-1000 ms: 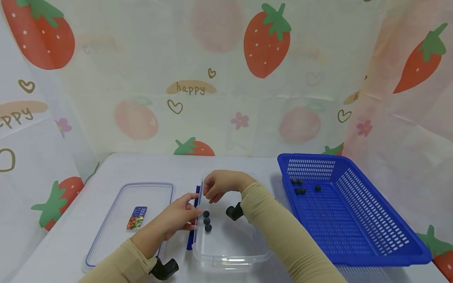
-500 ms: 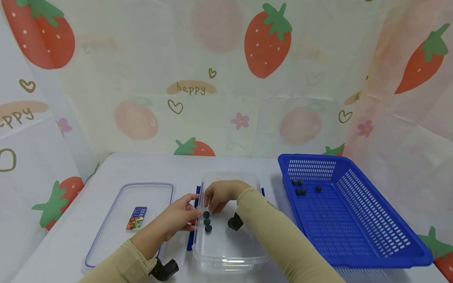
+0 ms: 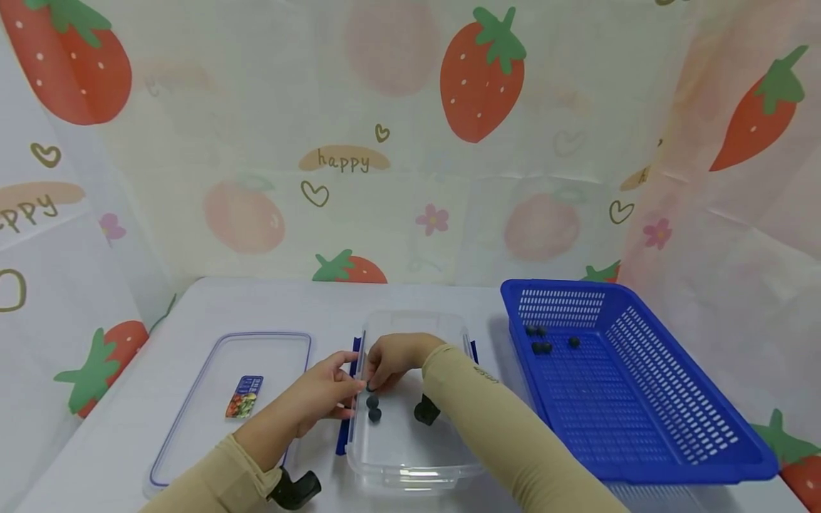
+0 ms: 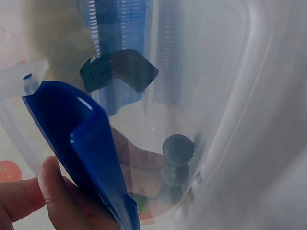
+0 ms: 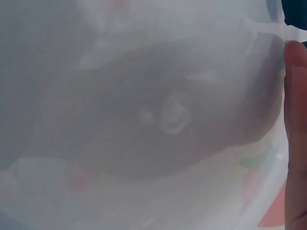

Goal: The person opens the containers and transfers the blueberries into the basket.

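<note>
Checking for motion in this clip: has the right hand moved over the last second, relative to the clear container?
Yes. The right hand has come down toward the camera, from the clear container's far left rim into it, by the dark balls.

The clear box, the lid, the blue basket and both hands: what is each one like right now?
clear box: open, three dark balls inside.
lid: off, flat on the table.
blue basket: holds a few dark balls.
left hand: holds the box's blue clip.
right hand: in the box, fingertips at the top ball.
</note>
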Available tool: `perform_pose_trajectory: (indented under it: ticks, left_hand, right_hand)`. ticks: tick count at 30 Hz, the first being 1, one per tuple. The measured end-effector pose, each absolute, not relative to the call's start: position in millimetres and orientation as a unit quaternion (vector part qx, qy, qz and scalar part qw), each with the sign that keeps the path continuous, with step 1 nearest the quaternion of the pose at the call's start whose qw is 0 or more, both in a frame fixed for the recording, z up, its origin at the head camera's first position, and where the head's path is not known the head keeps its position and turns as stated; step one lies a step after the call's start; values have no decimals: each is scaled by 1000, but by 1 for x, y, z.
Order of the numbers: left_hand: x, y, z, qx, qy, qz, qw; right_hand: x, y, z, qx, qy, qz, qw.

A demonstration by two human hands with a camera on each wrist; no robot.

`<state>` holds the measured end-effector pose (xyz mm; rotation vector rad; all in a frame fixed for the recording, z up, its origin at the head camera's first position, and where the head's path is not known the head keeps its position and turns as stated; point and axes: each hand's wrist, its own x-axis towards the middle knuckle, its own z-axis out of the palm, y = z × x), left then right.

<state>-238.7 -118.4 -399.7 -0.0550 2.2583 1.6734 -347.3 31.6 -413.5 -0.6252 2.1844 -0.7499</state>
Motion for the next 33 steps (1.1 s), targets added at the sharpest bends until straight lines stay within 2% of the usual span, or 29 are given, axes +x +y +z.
perform_pose_trajectory:
  ticks: [10, 33]
  left_hand:
    - [-238, -118, -398, -16, 794, 585, 164]
    - [-239, -119, -401, -17, 792, 587, 165]
  right_hand:
    - [-349, 33, -414, -244, 851, -294, 359]
    - [-360, 44, -408, -258, 785, -387, 410]
